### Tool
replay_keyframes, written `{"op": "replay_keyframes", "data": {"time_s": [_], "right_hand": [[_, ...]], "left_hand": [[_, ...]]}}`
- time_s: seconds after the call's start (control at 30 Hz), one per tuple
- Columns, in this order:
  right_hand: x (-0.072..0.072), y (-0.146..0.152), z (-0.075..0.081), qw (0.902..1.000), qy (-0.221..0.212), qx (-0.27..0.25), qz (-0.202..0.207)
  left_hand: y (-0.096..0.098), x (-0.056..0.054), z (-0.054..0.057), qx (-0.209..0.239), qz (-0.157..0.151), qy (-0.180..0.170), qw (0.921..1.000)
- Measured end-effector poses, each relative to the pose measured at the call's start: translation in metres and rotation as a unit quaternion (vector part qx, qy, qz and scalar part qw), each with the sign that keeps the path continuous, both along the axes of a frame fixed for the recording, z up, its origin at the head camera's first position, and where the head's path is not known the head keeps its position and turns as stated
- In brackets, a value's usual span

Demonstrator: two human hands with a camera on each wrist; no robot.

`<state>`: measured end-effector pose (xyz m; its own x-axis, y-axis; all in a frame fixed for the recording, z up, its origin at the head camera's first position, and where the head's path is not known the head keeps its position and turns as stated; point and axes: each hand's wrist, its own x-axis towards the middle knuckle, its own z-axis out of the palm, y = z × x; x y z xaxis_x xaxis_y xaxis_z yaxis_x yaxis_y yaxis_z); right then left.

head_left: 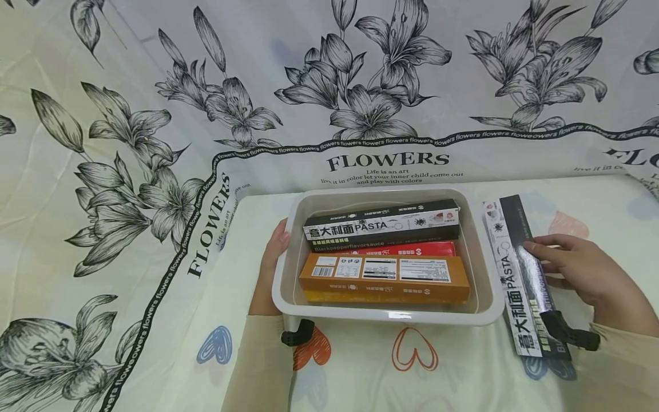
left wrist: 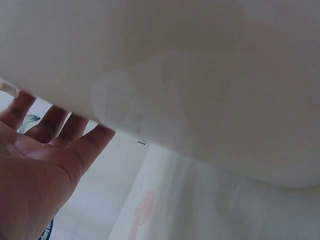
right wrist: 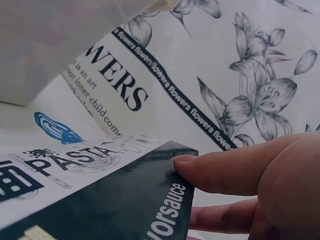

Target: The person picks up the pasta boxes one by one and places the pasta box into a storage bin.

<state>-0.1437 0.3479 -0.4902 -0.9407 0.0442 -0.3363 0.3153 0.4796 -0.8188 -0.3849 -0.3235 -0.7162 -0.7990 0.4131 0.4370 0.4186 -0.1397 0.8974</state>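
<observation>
A pale grey plastic bin (head_left: 388,315) sits in the middle of the head view. Against its left side my left hand (head_left: 276,245) rests, fingers fairly straight; the bin's edge hides the fingertips in the left wrist view. To the right of the bin, a black and white pasta box (head_left: 515,274) lies lengthwise. My right hand (head_left: 587,269) pinches the box's right edge, thumb (right wrist: 197,167) on the black face and other fingers at the side. Inside the bin are another black and white pasta box (head_left: 381,226), a mostly covered red box (head_left: 412,249) and an orange box (head_left: 386,278).
Under everything is a pale cloth (head_left: 370,372) printed with hearts. Behind and to the left hangs a white curtain (head_left: 288,46) with black flower drawings and lettering. Black wrist mounts (head_left: 298,333) sit on both sleeves.
</observation>
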Motion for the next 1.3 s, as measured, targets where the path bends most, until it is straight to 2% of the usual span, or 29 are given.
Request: {"op": "replay_keyframes", "data": {"time_s": [0.13,0.2,0.27,0.37,0.53,0.63,0.67,0.73,0.93,1.0,1.07,1.17,1.3], "right_hand": [[0.0,0.0,0.0,0.9999,0.008,0.01,-0.01],[0.0,0.0,0.001,0.9997,0.013,0.012,-0.014],[0.001,0.0,0.002,0.9996,0.017,0.012,-0.018],[0.001,0.0,0.004,0.9995,0.021,0.004,-0.022],[0.003,-0.003,0.006,0.9982,0.036,0.005,-0.047],[0.004,-0.004,0.006,0.9967,0.048,0.009,-0.064],[0.004,-0.004,0.006,0.9965,0.05,0.008,-0.067],[0.004,-0.004,0.007,0.9961,0.054,0.007,-0.07],[0.006,-0.007,0.01,0.9945,0.066,0.001,-0.082],[0.007,-0.008,0.012,0.9935,0.072,0.0,-0.089],[0.007,-0.009,0.014,0.9925,0.079,0.0,-0.093],[0.007,-0.01,0.016,0.9917,0.087,0.002,-0.094],[0.008,-0.011,0.017,0.991,0.095,-0.001,-0.094]], "left_hand": [[-0.012,-0.016,-0.023,-0.006,-0.003,0.001,1.0],[-0.015,-0.02,-0.029,-0.012,-0.002,0.005,0.9999],[-0.015,-0.02,-0.029,-0.014,-0.001,0.008,0.9999],[-0.01,-0.012,-0.019,-0.018,0.009,0.005,0.9998],[0.002,0.007,0.005,-0.023,0.026,-0.036,0.9987],[0.004,0.01,0.009,-0.025,0.029,-0.044,0.9983],[0.002,0.008,0.006,-0.024,0.026,-0.038,0.9986],[-0.005,-0.002,-0.007,-0.021,0.017,-0.027,0.9993],[-0.036,-0.047,-0.071,-0.021,-0.001,-0.022,0.9995],[-0.043,-0.057,-0.085,-0.018,-0.006,-0.025,0.9995],[-0.044,-0.059,-0.089,-0.017,-0.007,-0.03,0.9994],[-0.039,-0.051,-0.077,-0.018,-0.004,-0.037,0.9991],[-0.039,-0.051,-0.075,-0.024,-0.002,-0.032,0.9992]]}}
